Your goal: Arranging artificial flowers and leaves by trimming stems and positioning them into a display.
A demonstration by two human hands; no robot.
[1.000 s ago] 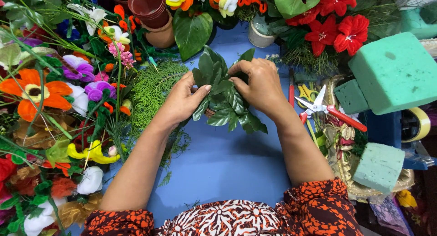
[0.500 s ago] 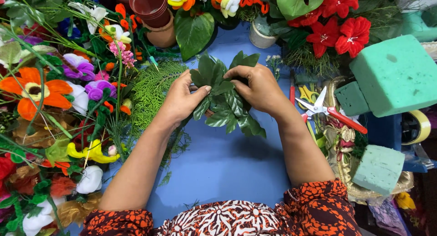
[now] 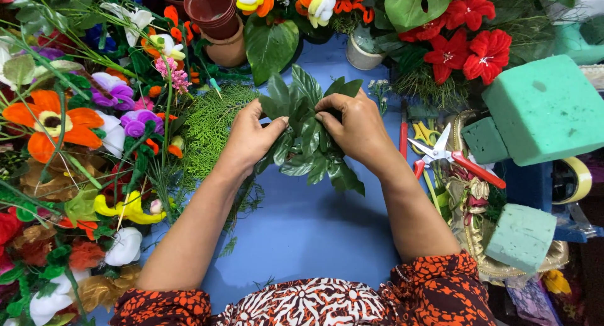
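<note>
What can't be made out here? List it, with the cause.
Head view:
- Stems of the leaf bunch: hidden by left hand and right hand.
- Tape roll: partly behind large foam block.
- Terracotta pots: cut off by the top edge.

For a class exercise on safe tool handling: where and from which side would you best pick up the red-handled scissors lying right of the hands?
Probably grip the red-handled scissors by the red handle arm, coming from above on the lower right. Their pale blades lie open pointing up-left toward the right hand, so that end is best avoided.
</note>
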